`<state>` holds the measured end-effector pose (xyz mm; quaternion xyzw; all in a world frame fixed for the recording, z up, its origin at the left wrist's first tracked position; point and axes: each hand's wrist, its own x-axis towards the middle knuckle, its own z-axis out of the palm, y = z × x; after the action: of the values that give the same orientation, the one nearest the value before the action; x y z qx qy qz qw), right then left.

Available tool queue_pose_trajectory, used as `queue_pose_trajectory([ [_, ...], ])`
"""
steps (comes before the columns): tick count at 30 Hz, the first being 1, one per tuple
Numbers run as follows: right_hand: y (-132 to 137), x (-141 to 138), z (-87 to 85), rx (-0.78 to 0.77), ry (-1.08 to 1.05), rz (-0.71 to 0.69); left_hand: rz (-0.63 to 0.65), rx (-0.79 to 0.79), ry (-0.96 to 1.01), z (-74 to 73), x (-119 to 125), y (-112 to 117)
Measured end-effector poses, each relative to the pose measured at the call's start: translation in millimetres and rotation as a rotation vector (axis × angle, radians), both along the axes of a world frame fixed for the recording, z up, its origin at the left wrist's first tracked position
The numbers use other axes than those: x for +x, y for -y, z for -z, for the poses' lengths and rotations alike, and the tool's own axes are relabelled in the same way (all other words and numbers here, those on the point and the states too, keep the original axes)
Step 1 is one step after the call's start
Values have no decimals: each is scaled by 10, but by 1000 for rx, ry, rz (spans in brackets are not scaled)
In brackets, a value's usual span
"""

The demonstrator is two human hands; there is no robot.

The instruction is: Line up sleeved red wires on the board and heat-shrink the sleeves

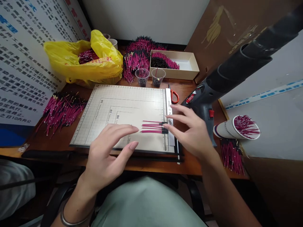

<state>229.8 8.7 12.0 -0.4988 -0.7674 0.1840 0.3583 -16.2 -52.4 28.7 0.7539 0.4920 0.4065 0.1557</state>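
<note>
The pink wires (152, 127) lie in a row on the board (90, 123), near the front edge of the counter (189, 164) — maybe so their dark ends (165, 130) line up. The left hand (106, 153) holds nothing, fingers apart. The right hand (194, 134) spreads loose fingers by those ends — touching or not, I can't tell.

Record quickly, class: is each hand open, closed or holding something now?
Left hand: open, nothing visibly held.
Right hand: open, at the black ends of the pink wires; contact cannot be told.
</note>
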Motion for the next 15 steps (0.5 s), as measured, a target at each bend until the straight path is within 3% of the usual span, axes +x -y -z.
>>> queue_pose_trajectory([
  [2, 10, 13, -174, 39, -68, -44, -42, -7, -19, 8, -35, 5],
  [5, 24, 26, -425, 58, -196, -121, -89, -35, -59, 132, -42, -77],
  [7, 6, 28, -502, 102, -154, -124, -82, -59, -91, 227, -21, -154],
  [9, -41, 22, -473, 102, -31, -90, -67, -78, -137, 291, 9, -232],
  [15, -204, -46, -116, -140, 241, -116, -37, -165, -270, 314, 69, -434],
])
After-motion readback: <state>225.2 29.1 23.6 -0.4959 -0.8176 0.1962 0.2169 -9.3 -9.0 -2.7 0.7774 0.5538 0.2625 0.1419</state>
